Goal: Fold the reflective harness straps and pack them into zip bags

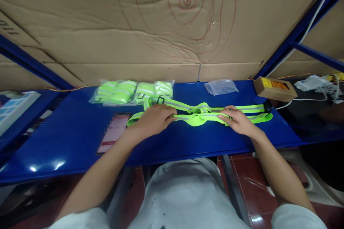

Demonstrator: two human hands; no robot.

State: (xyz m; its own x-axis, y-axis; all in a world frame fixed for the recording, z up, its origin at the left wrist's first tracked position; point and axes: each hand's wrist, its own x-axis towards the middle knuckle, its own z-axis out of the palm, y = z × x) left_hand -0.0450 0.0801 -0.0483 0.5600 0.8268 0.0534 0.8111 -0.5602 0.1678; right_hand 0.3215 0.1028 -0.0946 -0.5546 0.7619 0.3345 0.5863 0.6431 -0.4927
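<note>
A neon-yellow reflective strap [197, 118] with a grey stripe lies in long loops across the blue table. My left hand [158, 118] is closed on its lower band, left of a loose bunched part in the middle. On the other side of that bunch, my right hand [235, 118] pinches the same band between thumb and fingers. A black slider buckle [160, 100] sits on the upper band just above my left hand. At the strap's right end is a black buckle [267, 106]. Parts of the strap under both hands are hidden.
Several clear bags of folded neon straps [123, 91] lie along the back. An empty-looking clear plastic bag [221, 87] rests behind my right hand. A phone [114, 133] is left of my left forearm. A brown box [275, 88] stands at the right, before a cardboard wall [166, 43].
</note>
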